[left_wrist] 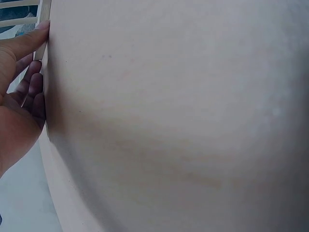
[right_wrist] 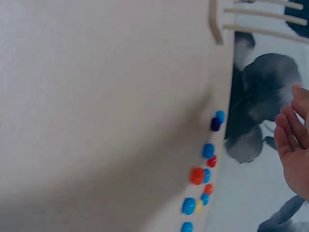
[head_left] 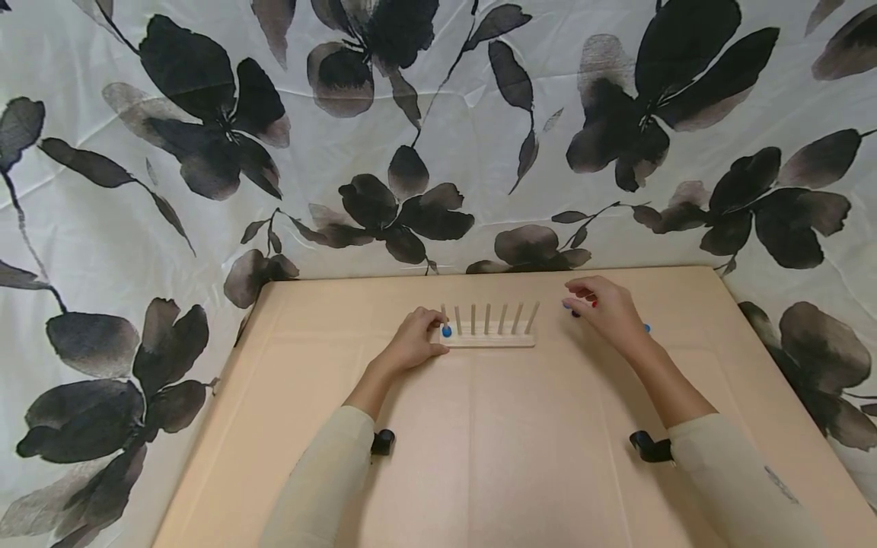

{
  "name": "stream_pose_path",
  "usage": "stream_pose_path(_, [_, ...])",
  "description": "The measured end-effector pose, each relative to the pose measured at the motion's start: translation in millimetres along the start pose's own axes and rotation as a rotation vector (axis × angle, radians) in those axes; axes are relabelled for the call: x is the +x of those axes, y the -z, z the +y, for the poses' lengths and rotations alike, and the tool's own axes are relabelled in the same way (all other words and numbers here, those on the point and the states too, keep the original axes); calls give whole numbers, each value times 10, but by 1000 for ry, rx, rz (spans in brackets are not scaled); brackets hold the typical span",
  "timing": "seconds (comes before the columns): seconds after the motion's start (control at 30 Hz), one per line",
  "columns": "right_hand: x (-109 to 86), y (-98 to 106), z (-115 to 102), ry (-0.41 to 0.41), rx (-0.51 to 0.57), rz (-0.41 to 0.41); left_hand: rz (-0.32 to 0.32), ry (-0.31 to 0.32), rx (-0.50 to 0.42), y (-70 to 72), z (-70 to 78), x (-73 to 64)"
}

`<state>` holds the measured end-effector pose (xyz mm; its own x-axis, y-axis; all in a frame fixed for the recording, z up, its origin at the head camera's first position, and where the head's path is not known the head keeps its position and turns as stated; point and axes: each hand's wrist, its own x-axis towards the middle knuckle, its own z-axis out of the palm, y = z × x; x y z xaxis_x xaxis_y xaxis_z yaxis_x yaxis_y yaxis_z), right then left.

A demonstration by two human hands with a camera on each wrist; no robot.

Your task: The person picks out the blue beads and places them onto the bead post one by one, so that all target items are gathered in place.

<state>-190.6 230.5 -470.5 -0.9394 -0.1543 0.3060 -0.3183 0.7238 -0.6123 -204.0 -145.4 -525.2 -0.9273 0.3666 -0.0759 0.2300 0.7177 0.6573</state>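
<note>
A wooden peg rack with a row of upright pegs stands near the table's back edge. My left hand grips its left end, thumb at the front edge and fingers behind; the left wrist view shows the thumb against the wood. Low at the leftmost peg is a blue bead. To the right of the rack, my right hand is raised over loose beads, which it partly hides in the head view. No bead shows at the fingers of the right hand in its wrist view.
Loose beads lie along the back of the table, among them an orange-red bead, a dark blue bead and a yellow bead. A floral cloth hangs behind the table's back edge.
</note>
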Motion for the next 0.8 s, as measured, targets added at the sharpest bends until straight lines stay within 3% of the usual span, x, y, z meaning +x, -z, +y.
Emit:
stream_pose_path(0.33, [10, -136, 201, -150, -39, -155, -14, -17, -13, 15, -21, -52])
stream_pose_path(0.8, [93, -284, 395, -171, -108, -301, -17, -23, 1, 14, -41, -57])
